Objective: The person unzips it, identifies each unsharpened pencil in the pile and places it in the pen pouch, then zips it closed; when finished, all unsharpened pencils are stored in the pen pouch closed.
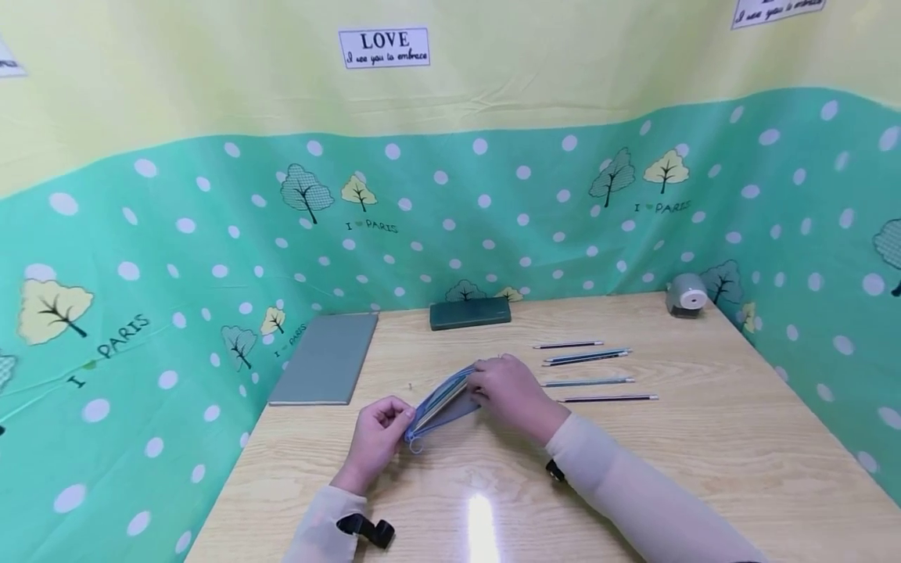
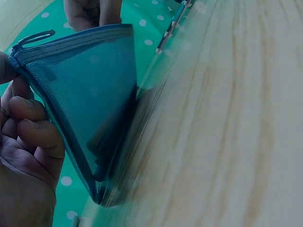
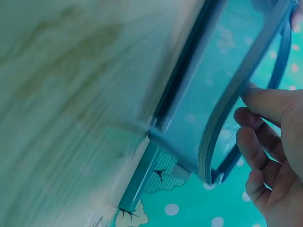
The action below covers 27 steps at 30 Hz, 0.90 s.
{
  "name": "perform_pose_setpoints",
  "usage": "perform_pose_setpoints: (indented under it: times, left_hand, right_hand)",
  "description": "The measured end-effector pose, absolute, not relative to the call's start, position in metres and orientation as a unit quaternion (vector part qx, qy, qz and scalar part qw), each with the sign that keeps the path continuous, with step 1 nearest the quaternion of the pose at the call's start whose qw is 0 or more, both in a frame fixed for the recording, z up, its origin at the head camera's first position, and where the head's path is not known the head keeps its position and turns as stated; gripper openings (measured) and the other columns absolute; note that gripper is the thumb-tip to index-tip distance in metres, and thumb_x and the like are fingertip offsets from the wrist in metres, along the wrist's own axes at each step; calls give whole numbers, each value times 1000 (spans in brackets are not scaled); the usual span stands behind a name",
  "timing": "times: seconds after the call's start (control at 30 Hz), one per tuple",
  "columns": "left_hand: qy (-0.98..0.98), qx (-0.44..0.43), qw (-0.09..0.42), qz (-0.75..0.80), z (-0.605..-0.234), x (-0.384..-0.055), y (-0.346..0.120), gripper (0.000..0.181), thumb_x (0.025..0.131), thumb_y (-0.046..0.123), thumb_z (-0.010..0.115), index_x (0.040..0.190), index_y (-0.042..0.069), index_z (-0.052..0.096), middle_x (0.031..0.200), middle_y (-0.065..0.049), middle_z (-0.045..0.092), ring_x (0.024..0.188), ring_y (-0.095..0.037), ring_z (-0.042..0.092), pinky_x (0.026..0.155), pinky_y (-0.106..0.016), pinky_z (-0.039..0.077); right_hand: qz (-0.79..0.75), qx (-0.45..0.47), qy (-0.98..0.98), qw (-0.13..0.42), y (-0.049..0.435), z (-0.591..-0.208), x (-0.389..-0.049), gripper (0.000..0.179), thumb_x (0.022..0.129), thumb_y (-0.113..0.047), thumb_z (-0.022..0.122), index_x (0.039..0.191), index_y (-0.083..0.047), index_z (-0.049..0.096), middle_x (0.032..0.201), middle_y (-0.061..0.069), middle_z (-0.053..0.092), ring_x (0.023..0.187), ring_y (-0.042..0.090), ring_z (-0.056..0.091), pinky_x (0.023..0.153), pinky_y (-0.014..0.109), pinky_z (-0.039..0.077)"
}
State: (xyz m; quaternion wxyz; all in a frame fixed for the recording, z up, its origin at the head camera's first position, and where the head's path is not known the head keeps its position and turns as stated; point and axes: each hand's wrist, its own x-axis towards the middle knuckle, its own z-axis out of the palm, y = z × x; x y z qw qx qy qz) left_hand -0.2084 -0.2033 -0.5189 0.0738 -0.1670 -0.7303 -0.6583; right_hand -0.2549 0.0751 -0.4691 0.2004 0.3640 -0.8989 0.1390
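A blue mesh zipper pouch (image 1: 445, 400) is held up over the table, its zip side gaping. My left hand (image 1: 378, 435) pinches the corner at the zip's end, where a pull loop hangs. At the far end my right hand (image 1: 512, 393) grips the edge of the opening; the right wrist view shows its thumb against the zipper band (image 3: 232, 101). Through the mesh (image 2: 90, 80) in the left wrist view, dark long shapes lie along the pouch's bottom, too blurred to tell apart. Several pencils (image 1: 587, 383) lie on the table just right of my right hand.
A grey-green flat book or folder (image 1: 325, 360) lies at the left edge of the wooden table (image 1: 676, 469). At the back stands a dark green oblong case (image 1: 470, 313). A grey pencil sharpener (image 1: 686, 295) is at the back right corner. Patterned cloth (image 1: 450, 211) surrounds the table.
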Motion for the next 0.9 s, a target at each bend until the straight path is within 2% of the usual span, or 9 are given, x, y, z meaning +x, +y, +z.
perform_pose_setpoints:
  times: [0.13, 0.23, 0.33, 0.4, 0.5, 0.67, 0.8, 0.9]
  left_hand:
    - [-728, -160, 76, -662, -518, -207, -204, 14, 101, 5, 69, 91, -5, 69, 67, 3, 59, 53, -5, 45, 44, -19, 37]
    - [-728, -155, 76, -663, -518, -207, -204, 14, 101, 4, 69, 91, -6, 69, 68, 3, 59, 54, -5, 46, 45, -19, 38]
    - [-730, -145, 81, -663, -516, -207, -204, 13, 100, 4, 69, 91, -5, 69, 69, 2, 59, 55, -6, 47, 46, -19, 39]
    - [-731, -136, 85, -663, -515, -207, -205, 12, 100, 4, 70, 90, -4, 70, 71, 1, 61, 57, -6, 49, 48, -18, 40]
    - [-731, -129, 93, -663, -513, -208, -206, 11, 98, 2, 70, 90, -5, 70, 75, -1, 65, 60, -6, 53, 52, -18, 44]
    - [-737, -124, 100, -657, -511, -209, -208, 9, 97, -1, 70, 90, -6, 70, 76, -3, 66, 62, -7, 55, 55, -18, 46]
    - [-741, -127, 105, -651, -511, -209, -212, 10, 98, 0, 69, 90, -4, 70, 72, -3, 62, 60, -7, 53, 53, -19, 44]
    - [-743, -144, 102, -646, -511, -210, -213, 11, 100, 2, 68, 91, -5, 70, 73, -8, 62, 61, -7, 53, 54, -20, 45]
  right_hand:
    - [188, 346, -901, 182, 87, -469, -260, 11, 88, -18, 86, 93, -22, 78, 89, -14, 67, 79, 3, 64, 77, 31, 54]
    - [217, 316, -911, 154, 96, -466, -262, 13, 89, -11, 81, 92, -23, 77, 86, -16, 62, 76, 3, 59, 70, 26, 52]
    - [241, 298, -915, 126, 102, -461, -264, 21, 87, -2, 75, 91, -23, 73, 84, -13, 57, 74, 7, 54, 64, 27, 49]
    - [251, 286, -918, 110, 106, -458, -264, 27, 84, 3, 72, 94, -21, 71, 84, -10, 56, 74, 10, 51, 65, 30, 47]
    - [253, 271, -924, 96, 109, -457, -265, 39, 82, 9, 72, 108, -19, 69, 93, -4, 59, 76, 12, 52, 67, 31, 47]
    - [222, 267, -931, 112, 111, -458, -266, 61, 83, 5, 80, 137, -20, 64, 114, 2, 57, 78, 11, 54, 65, 29, 48]
    - [224, 270, -927, 133, 111, -460, -268, 66, 84, 2, 83, 143, -22, 63, 127, 0, 55, 85, 14, 64, 62, 27, 49]
    - [233, 277, -922, 135, 111, -461, -269, 69, 83, 4, 84, 144, -21, 63, 133, -1, 58, 90, 17, 69, 64, 29, 53]
